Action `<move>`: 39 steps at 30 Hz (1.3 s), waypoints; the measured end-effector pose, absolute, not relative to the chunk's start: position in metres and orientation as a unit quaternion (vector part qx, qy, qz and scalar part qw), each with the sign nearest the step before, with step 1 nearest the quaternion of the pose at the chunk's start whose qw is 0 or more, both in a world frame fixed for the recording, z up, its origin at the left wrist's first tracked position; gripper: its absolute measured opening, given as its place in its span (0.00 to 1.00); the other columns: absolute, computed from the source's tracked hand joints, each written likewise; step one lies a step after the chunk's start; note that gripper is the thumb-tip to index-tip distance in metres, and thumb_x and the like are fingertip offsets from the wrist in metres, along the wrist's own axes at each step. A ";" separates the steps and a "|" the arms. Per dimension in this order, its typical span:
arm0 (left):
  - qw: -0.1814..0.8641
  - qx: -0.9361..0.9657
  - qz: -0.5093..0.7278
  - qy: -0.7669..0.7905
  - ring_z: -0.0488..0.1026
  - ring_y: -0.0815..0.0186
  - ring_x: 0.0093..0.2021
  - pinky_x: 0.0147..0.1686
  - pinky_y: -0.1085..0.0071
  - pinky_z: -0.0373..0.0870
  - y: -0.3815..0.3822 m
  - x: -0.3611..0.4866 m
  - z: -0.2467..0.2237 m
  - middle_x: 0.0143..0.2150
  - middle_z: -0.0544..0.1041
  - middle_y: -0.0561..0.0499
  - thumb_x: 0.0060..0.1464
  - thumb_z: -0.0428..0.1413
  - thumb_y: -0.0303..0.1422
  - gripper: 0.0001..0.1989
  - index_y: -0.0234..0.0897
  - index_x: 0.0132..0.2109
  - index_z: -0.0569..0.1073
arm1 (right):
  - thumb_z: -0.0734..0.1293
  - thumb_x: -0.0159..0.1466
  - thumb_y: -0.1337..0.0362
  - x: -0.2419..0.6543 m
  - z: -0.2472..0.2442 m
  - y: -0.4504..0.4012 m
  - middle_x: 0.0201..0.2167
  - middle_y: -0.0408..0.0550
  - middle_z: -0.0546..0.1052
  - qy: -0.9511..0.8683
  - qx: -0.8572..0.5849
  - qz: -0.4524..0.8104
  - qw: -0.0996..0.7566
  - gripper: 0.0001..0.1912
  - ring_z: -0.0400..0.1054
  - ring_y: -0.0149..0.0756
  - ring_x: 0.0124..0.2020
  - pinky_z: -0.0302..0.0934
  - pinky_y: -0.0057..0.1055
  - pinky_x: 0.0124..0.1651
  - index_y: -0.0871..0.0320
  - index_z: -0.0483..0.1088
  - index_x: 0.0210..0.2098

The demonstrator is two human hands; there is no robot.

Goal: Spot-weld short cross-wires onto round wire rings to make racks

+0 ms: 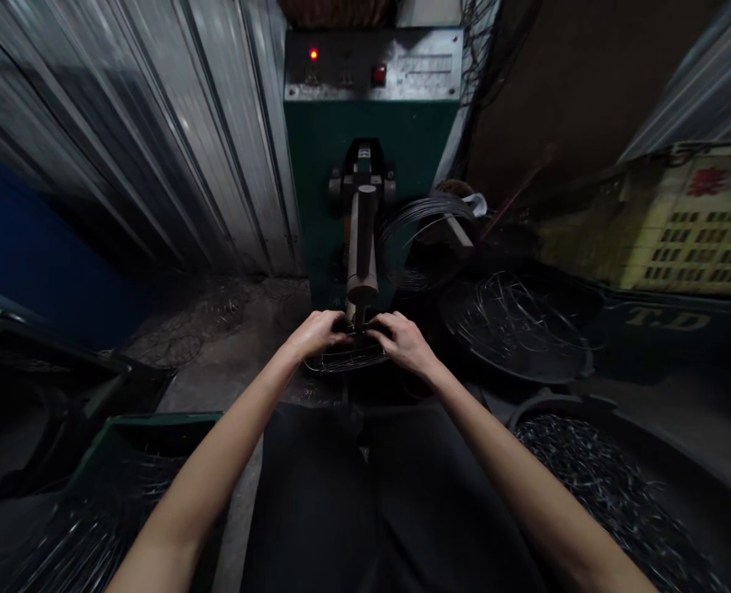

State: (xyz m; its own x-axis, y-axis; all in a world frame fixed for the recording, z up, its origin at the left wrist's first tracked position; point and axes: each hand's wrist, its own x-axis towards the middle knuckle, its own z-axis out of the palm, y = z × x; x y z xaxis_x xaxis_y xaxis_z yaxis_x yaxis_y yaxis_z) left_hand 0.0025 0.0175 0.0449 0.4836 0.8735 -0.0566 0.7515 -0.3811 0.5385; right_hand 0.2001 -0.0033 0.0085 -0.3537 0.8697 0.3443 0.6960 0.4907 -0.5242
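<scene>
A wire frame (348,361), made of thin bent metal wires, is held level under the machine's cylindrical arm (363,247). My left hand (316,334) pinches its left side close to the electrode tip (358,316). On the other side of the tip, my right hand (403,339) has its fingers closed on the same wire frame. Both hands partly cover the far edge of the frame, so the exact contact point at the tip is hidden. The green machine (321,140), which looks like a spot welder, stands straight ahead.
A red light (314,54) glows on the control panel (420,74). Wire coils (430,216) hang right of the machine. Round tubs of wire (513,329) and small metal pieces (593,478) stand at right, below a yellow crate (705,231). A green bin (161,420) with wires is at lower left.
</scene>
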 end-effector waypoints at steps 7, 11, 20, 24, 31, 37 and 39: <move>0.269 0.818 0.101 0.498 0.73 0.62 0.41 0.37 0.73 0.65 0.025 0.000 0.046 0.39 0.78 0.48 0.46 0.58 0.37 0.15 0.33 0.41 0.74 | 0.64 0.60 0.63 0.196 0.011 0.000 0.30 0.46 0.73 -0.791 -0.498 0.165 0.313 0.06 0.64 0.34 0.34 0.58 0.29 0.38 0.57 0.71 0.35; 0.272 0.818 0.083 0.501 0.72 0.63 0.38 0.34 0.74 0.64 0.028 0.000 0.049 0.36 0.78 0.49 0.45 0.58 0.40 0.16 0.33 0.39 0.74 | 0.63 0.61 0.62 0.219 0.003 -0.002 0.35 0.46 0.73 -0.758 -0.506 0.173 0.375 0.07 0.65 0.33 0.36 0.59 0.29 0.41 0.57 0.69 0.37; 0.333 0.817 0.104 0.460 0.72 0.62 0.40 0.38 0.72 0.67 0.033 -0.021 0.038 0.36 0.78 0.50 0.44 0.57 0.45 0.20 0.34 0.40 0.74 | 0.59 0.64 0.61 0.268 -0.020 -0.017 0.33 0.44 0.73 -0.761 -0.527 0.216 0.309 0.08 0.66 0.31 0.34 0.58 0.27 0.39 0.56 0.67 0.36; 0.284 0.804 0.148 0.501 0.72 0.61 0.42 0.42 0.70 0.67 0.012 -0.041 0.037 0.43 0.77 0.48 0.46 0.56 0.46 0.23 0.36 0.47 0.72 | 0.58 0.65 0.60 0.240 -0.003 -0.028 0.29 0.45 0.72 -0.807 -0.516 0.125 0.257 0.09 0.63 0.32 0.30 0.54 0.27 0.33 0.55 0.68 0.37; 0.221 0.845 0.087 0.480 0.73 0.60 0.45 0.45 0.69 0.66 -0.010 -0.006 0.034 0.44 0.77 0.45 0.49 0.57 0.37 0.19 0.33 0.48 0.72 | 0.55 0.67 0.62 0.201 -0.008 -0.040 0.31 0.46 0.73 -0.842 -0.505 0.031 0.187 0.11 0.61 0.34 0.33 0.49 0.28 0.29 0.55 0.67 0.38; 0.231 0.837 0.107 0.484 0.74 0.61 0.42 0.41 0.72 0.67 -0.014 -0.002 0.031 0.41 0.78 0.47 0.50 0.57 0.35 0.14 0.35 0.44 0.74 | 0.61 0.63 0.53 0.197 -0.004 -0.038 0.32 0.45 0.73 -0.833 -0.506 0.105 0.199 0.12 0.62 0.34 0.36 0.53 0.28 0.34 0.52 0.70 0.39; 0.220 0.844 0.115 0.476 0.74 0.62 0.42 0.42 0.71 0.67 -0.017 -0.002 0.031 0.41 0.78 0.47 0.49 0.57 0.33 0.13 0.35 0.44 0.74 | 0.63 0.61 0.53 0.196 -0.003 -0.035 0.31 0.44 0.73 -0.823 -0.516 0.126 0.204 0.12 0.62 0.34 0.35 0.53 0.28 0.34 0.52 0.71 0.37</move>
State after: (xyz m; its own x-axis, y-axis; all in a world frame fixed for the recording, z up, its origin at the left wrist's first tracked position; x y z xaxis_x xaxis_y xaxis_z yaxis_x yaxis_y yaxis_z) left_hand -0.0018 -0.0168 0.0309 0.5203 0.8538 -0.0154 0.7525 -0.4499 0.4809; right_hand 0.1962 -0.0352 -0.0031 -0.3849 0.8998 0.2056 0.7973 0.4363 -0.4171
